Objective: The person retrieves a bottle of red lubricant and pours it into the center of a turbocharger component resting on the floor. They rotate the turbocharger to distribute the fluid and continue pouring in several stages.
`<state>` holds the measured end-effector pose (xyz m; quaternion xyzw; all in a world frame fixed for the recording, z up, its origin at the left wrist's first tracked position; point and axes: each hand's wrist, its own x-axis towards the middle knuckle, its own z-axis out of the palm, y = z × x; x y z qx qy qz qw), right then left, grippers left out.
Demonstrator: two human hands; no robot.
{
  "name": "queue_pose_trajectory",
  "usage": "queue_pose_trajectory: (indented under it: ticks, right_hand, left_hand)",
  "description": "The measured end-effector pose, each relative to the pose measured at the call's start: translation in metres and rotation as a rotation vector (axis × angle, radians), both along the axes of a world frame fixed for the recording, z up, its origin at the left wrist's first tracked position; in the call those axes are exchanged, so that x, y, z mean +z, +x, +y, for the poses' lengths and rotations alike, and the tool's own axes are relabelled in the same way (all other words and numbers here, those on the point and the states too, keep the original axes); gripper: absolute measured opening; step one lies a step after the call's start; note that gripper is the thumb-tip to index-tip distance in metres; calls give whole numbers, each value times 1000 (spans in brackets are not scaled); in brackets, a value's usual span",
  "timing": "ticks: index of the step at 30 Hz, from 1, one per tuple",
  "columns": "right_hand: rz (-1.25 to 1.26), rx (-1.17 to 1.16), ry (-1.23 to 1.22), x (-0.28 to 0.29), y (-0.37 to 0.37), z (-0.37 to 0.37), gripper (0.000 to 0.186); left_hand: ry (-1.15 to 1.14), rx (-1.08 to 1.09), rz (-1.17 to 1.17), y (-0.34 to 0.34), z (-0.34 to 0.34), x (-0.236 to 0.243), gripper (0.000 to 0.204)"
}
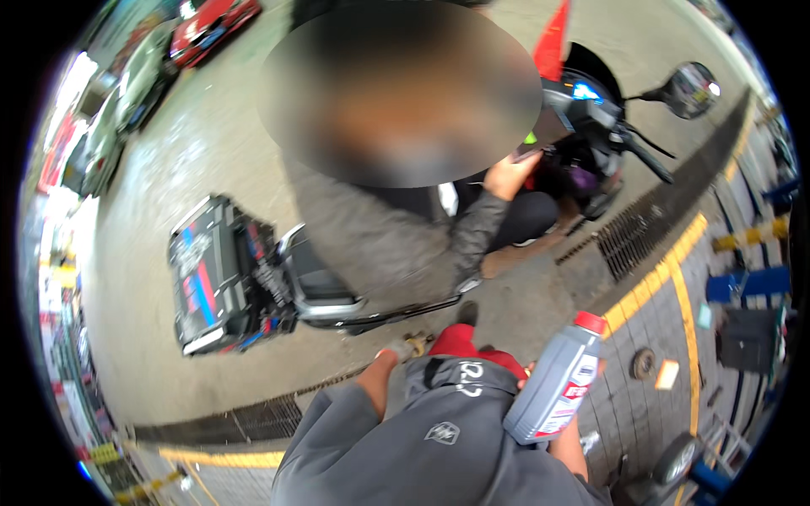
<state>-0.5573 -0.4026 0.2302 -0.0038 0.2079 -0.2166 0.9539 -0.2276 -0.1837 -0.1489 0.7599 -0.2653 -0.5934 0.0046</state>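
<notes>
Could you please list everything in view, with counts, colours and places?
Bottle: one, grey, red-capped, lower right
Motorbike: one, black and silver, centre
Rider: one, darkly dressed, on motorbike
Top box: one, black, motorbike's rear
Cars: several, red or pale, upper left
Cone-like object: one, red, upper centre
Grates: two, dark, right and lower left
Floor lines: several, yellow, right
Shirt: one, grey, lower centre
Left hand: one, blurred, lower centre
Right hand: one, around bottle, partly hidden

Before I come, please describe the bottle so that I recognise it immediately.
Start at the motorcycle with the seated rider, then look down and right, to the edge of the dark grey shirt. There, the right hand holds a tilted grey plastic bottle. Its red cap and red-and-white label set it apart from the shirt.
</notes>
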Motion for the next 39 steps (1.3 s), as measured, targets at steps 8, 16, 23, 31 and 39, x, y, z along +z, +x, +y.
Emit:
queue_pose_trajectory:
  ticks: [8,16,23,31,39]
  right_hand:
    - [-406,-113,-102,-25,17,95,130]
    - [-268,-265,-257,3,7,121,127]
    - [-29,-579,-173,4,-54,220,121]
    - [244,-959,-236,-18,-69,292,89]
    - [356,-1169,-144,-46,-84,349,87]
  left_hand:
    - [-313,120,-123,55,62,43,46]
    - [-322,153,-18,75,113,60,41]
    - [-114,342,244,37,206,56,36]
    - [-204,148,263,78,188,64,26]
    - [-93,43,187,107,146,74,30]
